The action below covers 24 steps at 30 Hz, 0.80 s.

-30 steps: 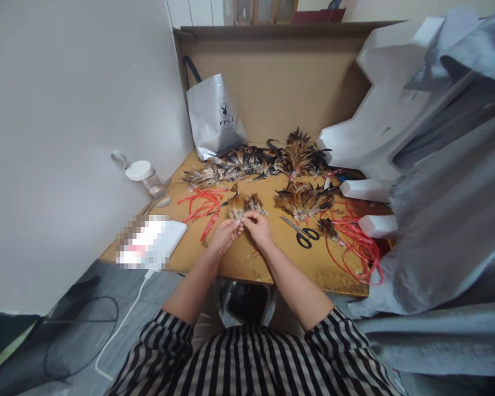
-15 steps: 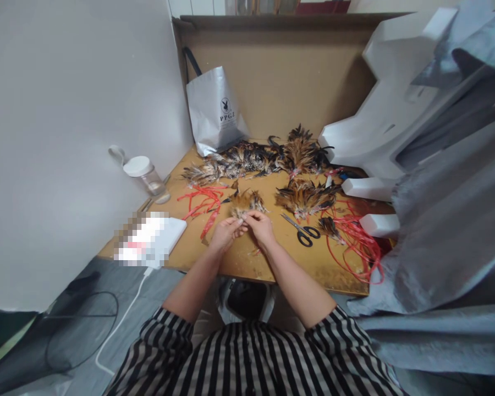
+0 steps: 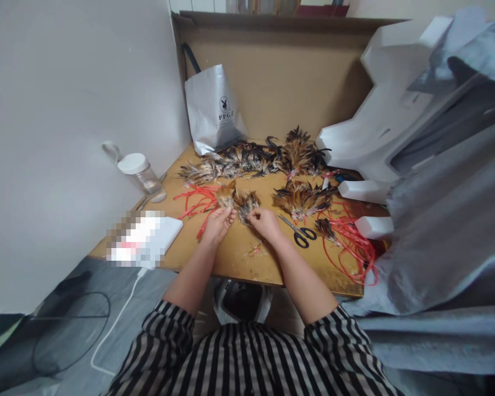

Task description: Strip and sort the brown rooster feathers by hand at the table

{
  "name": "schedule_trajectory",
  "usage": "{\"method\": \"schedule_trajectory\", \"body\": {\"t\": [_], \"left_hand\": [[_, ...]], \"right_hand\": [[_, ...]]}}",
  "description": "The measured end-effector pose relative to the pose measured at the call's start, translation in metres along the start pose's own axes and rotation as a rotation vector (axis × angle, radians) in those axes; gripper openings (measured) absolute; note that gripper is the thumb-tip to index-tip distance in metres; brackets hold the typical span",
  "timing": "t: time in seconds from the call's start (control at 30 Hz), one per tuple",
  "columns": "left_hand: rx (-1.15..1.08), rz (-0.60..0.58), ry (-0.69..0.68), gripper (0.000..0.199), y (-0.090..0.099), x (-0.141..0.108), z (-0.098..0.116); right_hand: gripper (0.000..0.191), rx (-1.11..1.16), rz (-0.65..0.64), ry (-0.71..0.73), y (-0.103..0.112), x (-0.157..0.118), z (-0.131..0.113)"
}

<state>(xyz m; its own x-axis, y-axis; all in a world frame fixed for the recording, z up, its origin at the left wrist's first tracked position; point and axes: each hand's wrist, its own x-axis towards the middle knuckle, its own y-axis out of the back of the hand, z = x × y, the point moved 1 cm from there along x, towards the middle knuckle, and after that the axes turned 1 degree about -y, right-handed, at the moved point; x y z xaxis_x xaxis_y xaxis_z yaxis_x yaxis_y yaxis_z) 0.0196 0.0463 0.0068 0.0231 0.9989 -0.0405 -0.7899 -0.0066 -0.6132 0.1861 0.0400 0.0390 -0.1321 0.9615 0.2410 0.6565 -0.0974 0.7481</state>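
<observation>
My left hand [image 3: 218, 224] pinches a small bunch of golden-brown feathers [image 3: 226, 193] by its base, with the tips pointing away from me. My right hand [image 3: 266, 224] is closed, thumb and fingertips together, at the near right edge of a loose pile of brown and dark feathers [image 3: 247, 202] on the table. Whatever it holds is too small to make out. The two hands are a little apart. Right of my right hand lie black-handled scissors [image 3: 300, 234] and a larger spread of brown feathers [image 3: 301, 199].
Red plastic strips [image 3: 196, 201] lie at left, with a tangle of more [image 3: 352, 242] at right. Feather bundles [image 3: 247, 157] line the back before a silver bag [image 3: 212, 110]. A lidded jar [image 3: 142, 175], a white device [image 3: 171, 234] and white foam [image 3: 350, 137] flank the table [image 3: 268, 269].
My hands were together over the feathers and have moved apart. The left has gone left with a feather bunch, uncovering the pile between them. The right has shifted slightly right.
</observation>
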Motion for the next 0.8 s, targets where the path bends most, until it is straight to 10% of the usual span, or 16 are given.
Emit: {"method": "schedule_trajectory", "body": {"t": [0.27,0.53,0.8], "left_hand": [[-0.026,-0.032,0.031,0.015,0.006,-0.006,-0.001],[-0.086,-0.029,0.047,0.012,0.007,-0.005,-0.002],[0.053,-0.083,0.077,0.018,0.003,-0.01,-0.004]], "right_hand": [[0.024,-0.426,-0.243,-0.059,-0.004,-0.007,-0.014],[0.016,0.6,-0.344,-0.135,0.022,-0.003,-0.017],[0.021,1.014,-0.051,-0.189,-0.019,0.019,-0.028]]}}
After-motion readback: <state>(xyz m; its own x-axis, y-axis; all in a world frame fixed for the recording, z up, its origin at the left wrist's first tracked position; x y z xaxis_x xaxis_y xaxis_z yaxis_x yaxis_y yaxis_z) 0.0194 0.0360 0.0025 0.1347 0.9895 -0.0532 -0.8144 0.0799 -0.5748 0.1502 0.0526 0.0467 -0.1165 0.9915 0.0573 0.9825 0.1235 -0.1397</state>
